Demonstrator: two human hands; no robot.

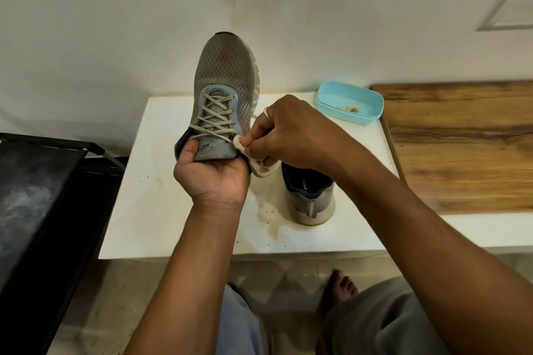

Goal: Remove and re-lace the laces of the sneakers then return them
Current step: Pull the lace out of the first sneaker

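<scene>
Left hand (212, 173) grips the laced sneaker (223, 95) by its heel above the desk (161, 210), toe pointing away toward the wall. Right hand (291, 135) pinches a pale cloth (261, 166) against its lace (215, 118). Second sneaker (310, 199) stands on the desk, heel toward the person. Blue tub (350, 102) holds brownish residue.

Both forearms are bare, with no sleeves seen up to the frame edge. A thin silver ring (267, 114) is worn on a finger of the right hand (291, 131); the left hand (212, 171) is unadorned. Below the hands, loose grey trousers (383, 323) are worn, and a bare foot (341, 287) is seen just beside them
</scene>
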